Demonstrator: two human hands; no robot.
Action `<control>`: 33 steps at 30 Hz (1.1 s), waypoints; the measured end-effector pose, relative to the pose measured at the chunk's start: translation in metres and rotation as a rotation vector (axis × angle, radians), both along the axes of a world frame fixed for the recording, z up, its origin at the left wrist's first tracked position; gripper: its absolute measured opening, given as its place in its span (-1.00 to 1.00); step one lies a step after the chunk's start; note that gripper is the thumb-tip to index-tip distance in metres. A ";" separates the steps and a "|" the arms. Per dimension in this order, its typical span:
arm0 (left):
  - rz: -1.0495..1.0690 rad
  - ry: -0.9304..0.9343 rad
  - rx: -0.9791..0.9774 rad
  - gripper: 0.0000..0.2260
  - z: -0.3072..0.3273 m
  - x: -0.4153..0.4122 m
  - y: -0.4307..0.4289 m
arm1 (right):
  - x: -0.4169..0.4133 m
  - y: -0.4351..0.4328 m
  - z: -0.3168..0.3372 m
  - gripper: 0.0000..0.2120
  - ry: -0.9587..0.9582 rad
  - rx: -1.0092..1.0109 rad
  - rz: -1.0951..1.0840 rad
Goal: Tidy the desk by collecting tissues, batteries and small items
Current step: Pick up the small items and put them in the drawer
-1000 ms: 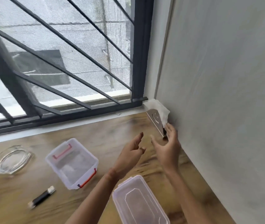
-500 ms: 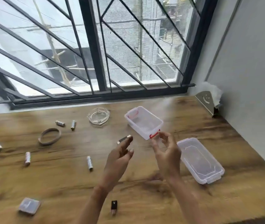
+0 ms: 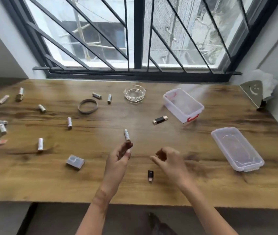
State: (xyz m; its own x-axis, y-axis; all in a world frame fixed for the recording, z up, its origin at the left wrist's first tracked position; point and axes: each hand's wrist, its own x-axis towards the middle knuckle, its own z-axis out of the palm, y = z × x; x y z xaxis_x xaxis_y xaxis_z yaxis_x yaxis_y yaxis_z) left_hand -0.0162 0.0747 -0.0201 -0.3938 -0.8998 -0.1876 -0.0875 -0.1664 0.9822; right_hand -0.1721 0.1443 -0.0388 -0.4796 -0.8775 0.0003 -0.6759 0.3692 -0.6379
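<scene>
Two empty, loosely curled hands hover over the desk (image 3: 151, 190): left hand (image 3: 118, 158), right hand (image 3: 168, 160). Batteries (image 3: 69, 122) lie scattered leftward, the nearest battery (image 3: 127, 134) just beyond the left fingertips. Tissue (image 3: 267, 80) sits in the far right corner.

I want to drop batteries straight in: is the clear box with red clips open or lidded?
Open: the box has no lid on; a clear lid lies apart on the desk.
</scene>
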 end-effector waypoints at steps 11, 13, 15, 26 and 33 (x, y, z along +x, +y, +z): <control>0.030 -0.008 0.107 -0.78 -0.013 -0.003 0.013 | 0.032 0.021 -0.019 -0.82 0.039 0.094 0.062; 0.034 -0.002 0.151 -0.79 -0.015 -0.005 0.016 | 0.032 0.019 -0.017 -0.88 0.006 0.067 0.052; 0.038 0.014 0.221 -0.81 -0.016 -0.007 0.021 | 0.032 0.018 -0.013 -0.93 -0.084 0.030 0.028; 0.105 0.436 0.667 -0.77 -0.006 -0.016 0.035 | 0.028 0.002 0.007 -0.84 -0.189 -0.093 0.160; 0.175 0.444 0.677 -0.78 -0.002 -0.016 0.026 | -0.036 -0.066 0.011 -0.79 0.026 -0.089 0.068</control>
State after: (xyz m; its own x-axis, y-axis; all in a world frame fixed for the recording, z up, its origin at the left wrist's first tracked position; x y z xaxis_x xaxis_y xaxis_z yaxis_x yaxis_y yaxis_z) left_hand -0.0321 0.1004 -0.0226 -0.4238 -0.7033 -0.5708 0.3671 -0.7095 0.6016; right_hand -0.2079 0.0779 -0.0282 -0.4177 -0.9040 0.0911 -0.7143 0.2648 -0.6479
